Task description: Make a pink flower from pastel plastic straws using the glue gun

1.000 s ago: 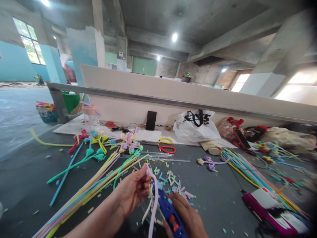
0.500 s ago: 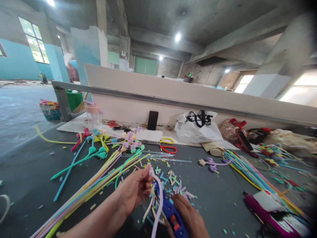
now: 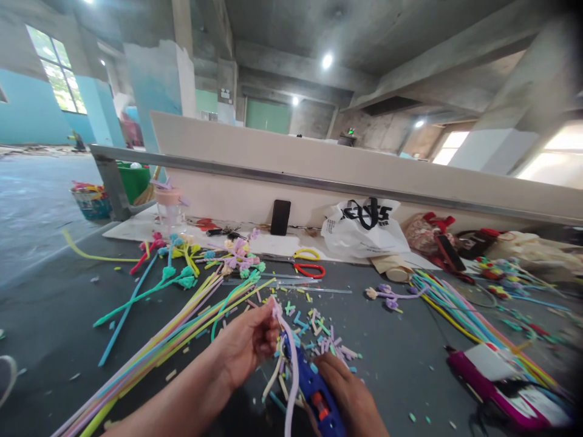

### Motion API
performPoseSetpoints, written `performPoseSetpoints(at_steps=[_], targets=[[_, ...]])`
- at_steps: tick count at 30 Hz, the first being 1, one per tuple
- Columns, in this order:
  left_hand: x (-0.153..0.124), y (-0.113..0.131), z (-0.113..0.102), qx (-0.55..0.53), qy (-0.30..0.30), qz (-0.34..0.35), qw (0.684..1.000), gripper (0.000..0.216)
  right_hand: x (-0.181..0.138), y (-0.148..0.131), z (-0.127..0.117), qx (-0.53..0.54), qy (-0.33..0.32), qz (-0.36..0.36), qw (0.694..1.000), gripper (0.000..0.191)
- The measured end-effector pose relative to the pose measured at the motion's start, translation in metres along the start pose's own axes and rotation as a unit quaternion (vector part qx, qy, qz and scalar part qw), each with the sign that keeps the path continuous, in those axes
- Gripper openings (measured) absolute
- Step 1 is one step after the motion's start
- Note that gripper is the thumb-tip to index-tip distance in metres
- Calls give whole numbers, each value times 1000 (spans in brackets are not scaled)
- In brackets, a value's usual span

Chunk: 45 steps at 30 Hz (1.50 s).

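At the lower centre of the frame I see the lilac stem (image 3: 294, 367), which curves down to the bottom edge. The fingers of the left hand (image 3: 250, 341) are pinching its upper end; those of the right hand (image 3: 345, 383) are wrapped on the blue glue gun (image 3: 313, 385). The stem is, I think, very light, soft and easily bent, hardly slippery. One should hold it gently near the tip, because it may crush.

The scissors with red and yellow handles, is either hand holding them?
No, the scissors lie on the table, while the left hand pinches a lilac stem and the right hand holds a blue tool.
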State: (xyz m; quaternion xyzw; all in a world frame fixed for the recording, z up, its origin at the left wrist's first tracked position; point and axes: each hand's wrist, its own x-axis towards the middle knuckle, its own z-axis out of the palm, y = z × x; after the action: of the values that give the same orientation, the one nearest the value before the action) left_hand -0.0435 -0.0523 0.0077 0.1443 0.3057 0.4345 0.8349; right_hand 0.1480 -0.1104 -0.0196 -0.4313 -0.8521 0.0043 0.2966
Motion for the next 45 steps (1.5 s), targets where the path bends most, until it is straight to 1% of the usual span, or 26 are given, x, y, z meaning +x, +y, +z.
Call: performPoseSetpoints(at_steps=[2,5,9,12,14,17,21,25,29,32,36,41,45], targets=[[0,0,-1,-8,-14,-1,1000,20,-1,2,0,5,-6,-4,1000,21],[0,0,-2,-14,-14,2,1000,17,-2,4,0,15,-9,-6,1000,22],[-1,-1,-1,-12,-5,-9,1000,21,-2,4,0,20,-21,-9,1000,18],[0,-2,-1,-13,-11,-17,1000,21,-3,1,0,22,-25,15,999,20],[1,-2,-2,-12,-16,-13,1000,18,-3,-1,0,32,-22,28,999,17],[1,-3,-3,-11,-12,-8,1000,17,-3,-2,1,49,-21,23,998,14],[0,-2,-2,-14,-24,-8,1000,14,-3,-1,0,36,-28,23,999,15],[-1,-2,-2,-8,-3,-7,1000,13,-4,1,0,26,-38,33,998,14],[0,-2,-4,-13,-5,-13,1000,15,-4,2,1,30,-39,23,999,12],[1,-3,-5,-20,-15,-9,1000,13,-5,4,4,21,-33,23,999,13],[2,-4,-5,-12,-2,-10,1000,17,-7,7,11,21,-21,17,999,16],[1,-4,-3,-4,5,-16,1000,17,-9,11,18,7,-39,23,999,13],[1,-2,-2,-3,10,-16,1000,19,-8,8,12,9,-45,27,999,14]])
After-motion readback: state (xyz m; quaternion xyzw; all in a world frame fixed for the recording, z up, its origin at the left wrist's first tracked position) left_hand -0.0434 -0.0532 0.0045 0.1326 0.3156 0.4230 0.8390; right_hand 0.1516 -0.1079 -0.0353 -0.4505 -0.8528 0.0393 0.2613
